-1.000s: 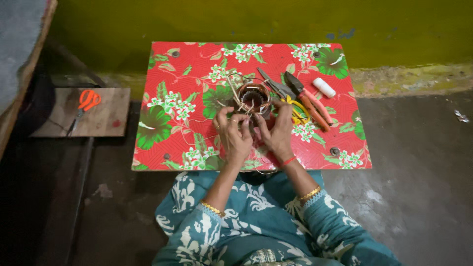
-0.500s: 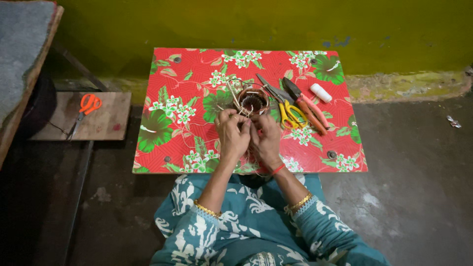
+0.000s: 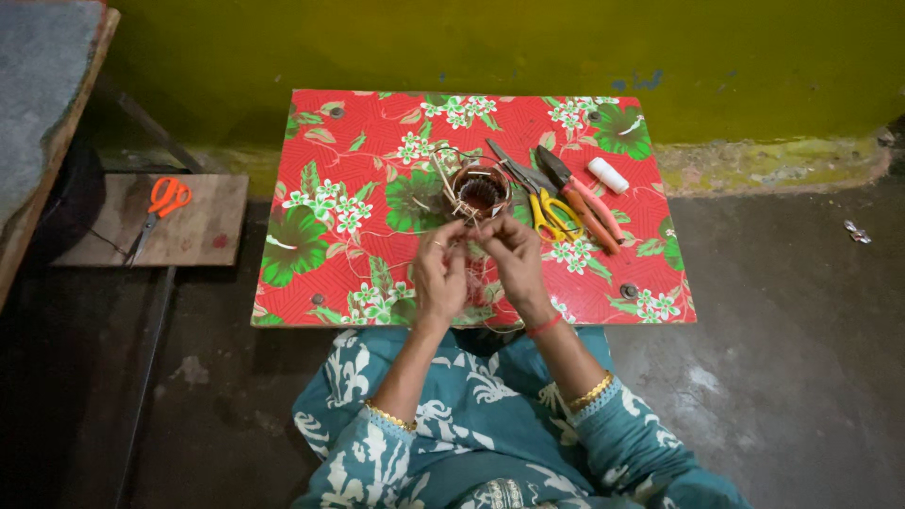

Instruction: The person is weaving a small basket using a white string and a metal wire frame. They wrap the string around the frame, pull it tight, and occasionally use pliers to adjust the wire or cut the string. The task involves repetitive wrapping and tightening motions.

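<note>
A low table [image 3: 358,179] covered in red floral oilcloth stands on a dark concrete floor [image 3: 782,358]. At its centre lies a round coil wound with copper wire [image 3: 481,193]. At three o'clock of the coil lie yellow-handled scissors [image 3: 547,209], orange-handled pliers [image 3: 584,203] and a white spool [image 3: 608,175]. At nine o'clock, off the table, orange-handled scissors [image 3: 160,205] rest on a wooden board [image 3: 203,231].

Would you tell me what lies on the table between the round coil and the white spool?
In the head view, yellow-handled scissors and orange-handled pliers lie side by side between the coil and the white spool.
</note>
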